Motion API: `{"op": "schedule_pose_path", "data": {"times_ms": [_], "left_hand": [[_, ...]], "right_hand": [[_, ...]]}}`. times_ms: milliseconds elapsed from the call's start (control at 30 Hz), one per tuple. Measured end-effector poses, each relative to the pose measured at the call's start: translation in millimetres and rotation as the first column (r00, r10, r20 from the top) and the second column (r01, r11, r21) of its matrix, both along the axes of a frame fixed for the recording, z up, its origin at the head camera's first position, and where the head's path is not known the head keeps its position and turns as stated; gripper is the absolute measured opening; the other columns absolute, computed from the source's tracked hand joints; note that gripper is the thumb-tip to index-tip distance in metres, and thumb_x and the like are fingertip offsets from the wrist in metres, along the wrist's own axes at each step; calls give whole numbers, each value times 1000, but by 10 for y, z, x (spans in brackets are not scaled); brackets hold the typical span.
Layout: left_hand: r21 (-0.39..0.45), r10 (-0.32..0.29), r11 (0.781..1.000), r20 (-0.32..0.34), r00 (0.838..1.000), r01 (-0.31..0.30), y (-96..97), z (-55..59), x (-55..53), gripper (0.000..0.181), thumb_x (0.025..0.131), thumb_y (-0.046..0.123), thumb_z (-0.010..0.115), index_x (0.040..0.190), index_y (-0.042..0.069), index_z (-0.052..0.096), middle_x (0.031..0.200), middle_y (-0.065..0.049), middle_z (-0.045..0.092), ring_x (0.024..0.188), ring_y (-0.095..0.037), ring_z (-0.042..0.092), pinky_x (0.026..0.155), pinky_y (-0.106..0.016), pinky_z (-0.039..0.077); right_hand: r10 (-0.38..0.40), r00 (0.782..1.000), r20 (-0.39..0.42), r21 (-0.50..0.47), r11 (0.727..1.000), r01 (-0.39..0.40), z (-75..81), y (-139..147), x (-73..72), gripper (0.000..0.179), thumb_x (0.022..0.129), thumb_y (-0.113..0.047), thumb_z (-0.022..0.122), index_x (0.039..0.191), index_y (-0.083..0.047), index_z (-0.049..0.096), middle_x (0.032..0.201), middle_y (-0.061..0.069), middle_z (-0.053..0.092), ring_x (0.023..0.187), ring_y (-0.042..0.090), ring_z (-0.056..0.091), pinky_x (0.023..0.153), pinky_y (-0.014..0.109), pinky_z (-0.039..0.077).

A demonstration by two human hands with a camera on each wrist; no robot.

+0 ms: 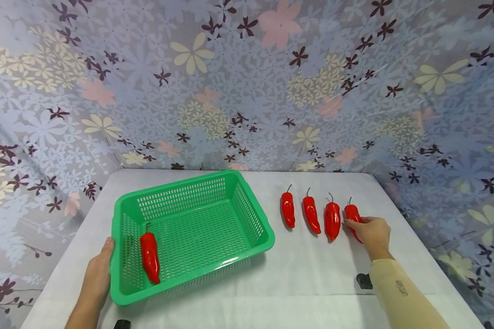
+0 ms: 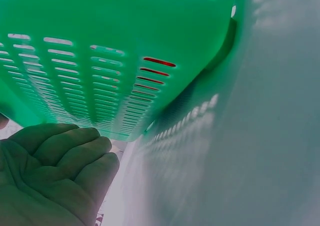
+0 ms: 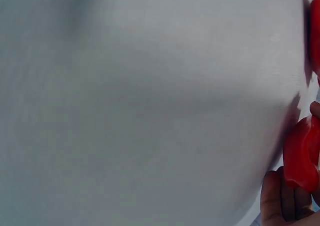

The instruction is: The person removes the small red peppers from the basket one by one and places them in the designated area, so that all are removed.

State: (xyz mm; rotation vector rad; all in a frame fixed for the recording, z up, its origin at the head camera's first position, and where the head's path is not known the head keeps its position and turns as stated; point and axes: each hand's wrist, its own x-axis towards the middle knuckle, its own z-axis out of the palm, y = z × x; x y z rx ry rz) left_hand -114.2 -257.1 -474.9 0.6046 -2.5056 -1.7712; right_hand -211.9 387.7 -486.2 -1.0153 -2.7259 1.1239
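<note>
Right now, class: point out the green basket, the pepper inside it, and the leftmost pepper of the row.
Green basket (image 1: 197, 228): head view, bare floor.
Pepper inside it (image 1: 150, 257): head view, mid-body.
Leftmost row pepper (image 1: 287, 209): head view, mid-body.

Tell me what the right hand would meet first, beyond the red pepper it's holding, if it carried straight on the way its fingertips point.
Probably the next pepper to its left; the right hand, gripping the rightmost pepper, points roughly that way, though its height is hard to judge.

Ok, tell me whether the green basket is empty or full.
Neither: the green basket holds one red pepper; most of its floor is bare.
</note>
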Motion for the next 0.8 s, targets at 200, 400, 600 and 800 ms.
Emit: {"op": "schedule_pose_path", "data": {"times_ms": [200, 400, 600, 800], "left_hand": [[24, 5, 1000, -19, 1000, -5, -1, 1, 5, 85, 106, 60, 22, 123, -14, 58, 90, -5, 73, 72, -3, 65, 65, -24, 52], [21, 17, 1000, -15, 1000, -16, 8, 6, 2, 86, 104, 63, 22, 123, -12, 59, 89, -2, 73, 72, -3, 66, 65, -25, 53], [32, 9, 999, -9, 1000, -9, -8, 3, 4, 86, 105, 62, 22, 126, -15, 55, 89, -4, 72, 70, -5, 66, 64, -25, 53], [27, 17, 999, -6, 1000, -17, 3, 7, 0, 86, 105, 62, 22, 127, -14, 55, 88, -2, 72, 70, -5, 66, 64, -25, 53]], "right_hand": [[-11, 1000, 8, -27, 1000, 11, -18, 21, 23, 82, 89, -48, 76, 140, 11, 49, 139, 33, 45, 124, 48, 41, 97, 55, 49], [-14, 1000, 18, -21, 1000, 14, -6, 11, 28, 82, 89, -50, 75, 139, 11, 50, 136, 32, 46, 121, 47, 43, 95, 53, 51], [-43, 999, 12, 33, 999, 43, 87, 9, 10, 109, 84, -72, 66, 146, 13, 37, 145, 35, 40, 132, 51, 37, 102, 59, 43], [-87, 989, -116, 41, 995, 93, 183, 57, -20, 123, 80, -79, 61, 157, 6, 15, 159, 32, 21, 145, 48, 22, 106, 62, 32]]}}
